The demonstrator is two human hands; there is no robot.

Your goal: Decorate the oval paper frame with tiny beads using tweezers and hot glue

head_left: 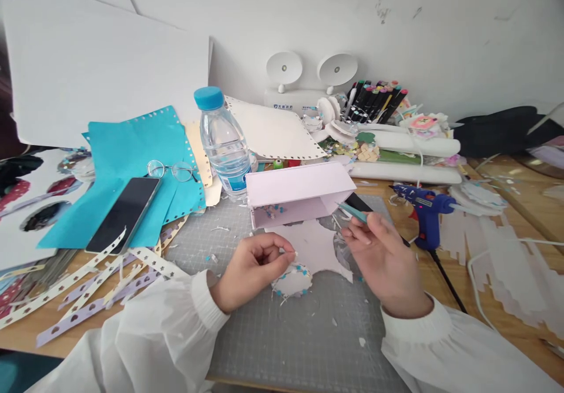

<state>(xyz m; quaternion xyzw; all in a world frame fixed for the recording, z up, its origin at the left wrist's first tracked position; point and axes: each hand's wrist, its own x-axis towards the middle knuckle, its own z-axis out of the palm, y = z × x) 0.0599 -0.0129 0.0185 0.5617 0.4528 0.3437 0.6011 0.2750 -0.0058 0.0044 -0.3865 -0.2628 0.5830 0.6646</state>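
Note:
My left hand (259,268) is closed in a pinch, with a tiny whitish piece at its fingertips that is too small to name. Just below those fingertips, a round white piece (291,282) edged with blue beads lies on the grey cutting mat (273,340). My right hand (385,258) grips teal tweezers (352,212), their tip pointing left toward an open pale pink box (299,186). Small blue and white bits lie inside the box. Between my hands, a cut-out white sheet (311,243) rests flat on the mat.
A water bottle (224,146) stands behind the mat. A phone (126,214) and glasses (171,171) lie on blue sheets (132,140) at left, near punched strips (88,299). On the right are a blue glue gun (425,208), its cord and translucent sheets (506,258). Markers (374,102) stand at the back.

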